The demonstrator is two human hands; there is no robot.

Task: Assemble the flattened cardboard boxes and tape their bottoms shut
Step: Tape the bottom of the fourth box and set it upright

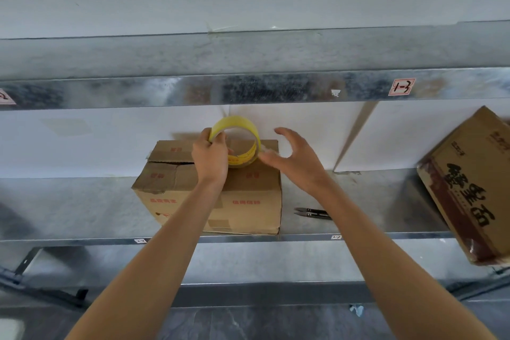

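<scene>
Gripping tape roll [234, 121] with left hand [211, 153] over cardboard box [248, 193]. Touching its rim with right hand [291, 159], fingers uncurled.

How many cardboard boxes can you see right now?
2. One plain box stands on the shelf beneath the tape roll. A printed box sits tilted at the right edge, partly cut off by the frame. More may be out of view.

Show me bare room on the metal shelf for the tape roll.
Widest: galvanised metal shelf left of the brown cardboard box. Smaller patch between the black snips and the tilted printed carton. Crowded above the box: left hand grips the yellow tape roll, right hand beside it.
</scene>
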